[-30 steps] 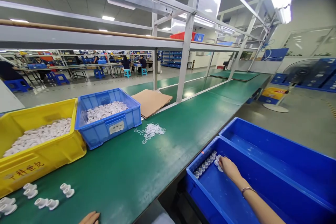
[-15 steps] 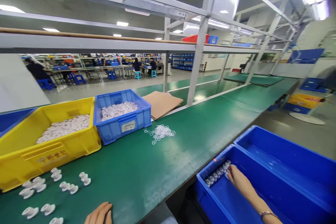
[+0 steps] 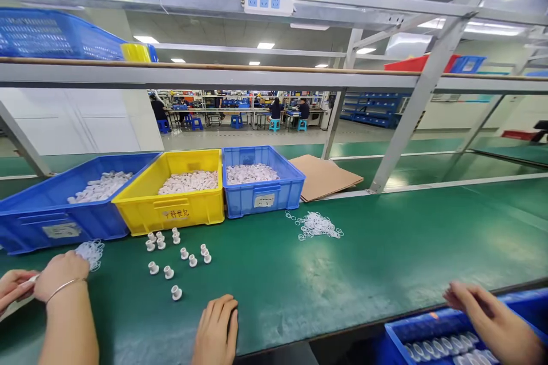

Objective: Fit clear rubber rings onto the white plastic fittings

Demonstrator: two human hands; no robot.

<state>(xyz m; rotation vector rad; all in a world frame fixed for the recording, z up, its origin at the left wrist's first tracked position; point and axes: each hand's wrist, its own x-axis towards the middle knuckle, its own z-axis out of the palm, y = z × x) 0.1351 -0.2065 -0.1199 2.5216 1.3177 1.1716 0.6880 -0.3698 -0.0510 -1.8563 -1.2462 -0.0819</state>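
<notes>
My left hand [image 3: 217,328] lies flat on the green work table [image 3: 274,274], its fingers stretched out and holding nothing. To its upper left stand several small white flanged plastic bushings [image 3: 168,272]. My right hand [image 3: 496,319] hovers over the near-right blue bin [image 3: 422,322], fingers apart and slightly blurred, with nothing visible in them. Inside that bin, rows of white bushings [image 3: 440,347] stand along the side; my hand and the frame's edge hide part of them. A pile of thin white rings [image 3: 317,225] lies on the table between and beyond my hands.
Across the table stand a blue bin [image 3: 64,219], a yellow bin [image 3: 171,211] and a smaller blue bin [image 3: 263,197], each holding white parts. Cardboard sheets [image 3: 327,177] lie beside a metal post [image 3: 406,125]. At left, a co-worker's hands [image 3: 64,279] work near more rings [image 3: 91,254].
My view has swung left, bringing the co-worker's hands into sight. My right hand has lifted from the row of bushings inside the bin. My left hand still rests on the table.
</notes>
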